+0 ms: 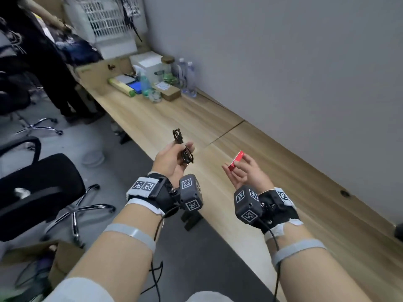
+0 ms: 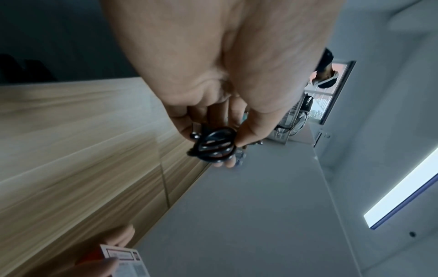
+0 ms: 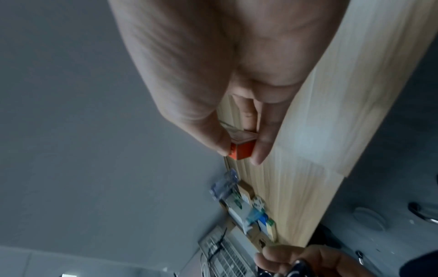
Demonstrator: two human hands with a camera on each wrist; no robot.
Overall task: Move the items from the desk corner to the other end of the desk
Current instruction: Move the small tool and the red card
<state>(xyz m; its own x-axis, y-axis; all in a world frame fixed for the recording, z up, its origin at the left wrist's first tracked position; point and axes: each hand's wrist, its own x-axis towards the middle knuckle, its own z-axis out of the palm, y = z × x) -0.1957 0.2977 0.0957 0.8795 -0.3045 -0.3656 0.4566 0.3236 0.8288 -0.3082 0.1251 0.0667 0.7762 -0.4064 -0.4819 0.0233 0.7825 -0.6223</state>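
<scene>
My left hand (image 1: 174, 158) holds a pair of folded dark-framed glasses (image 1: 182, 147) above the front edge of the long wooden desk (image 1: 283, 171). The left wrist view shows the glasses (image 2: 213, 148) pinched between thumb and fingers (image 2: 249, 135). My right hand (image 1: 244, 171) pinches a small red box (image 1: 236, 160) with a white side, a little above the desk's middle. The red box (image 3: 241, 151) sits between thumb and fingertips (image 3: 260, 150) in the right wrist view. A cluster of items (image 1: 152, 83) stands at the desk's far end.
At the far end are water bottles (image 1: 187, 77), white boxes (image 1: 150, 64), a cardboard box (image 1: 170, 92), a rolled yellow-green item (image 1: 122, 87) and a white basket (image 1: 104, 16). Black office chairs (image 1: 37, 192) stand left of the desk. A grey wall (image 1: 305, 62) runs along its right side.
</scene>
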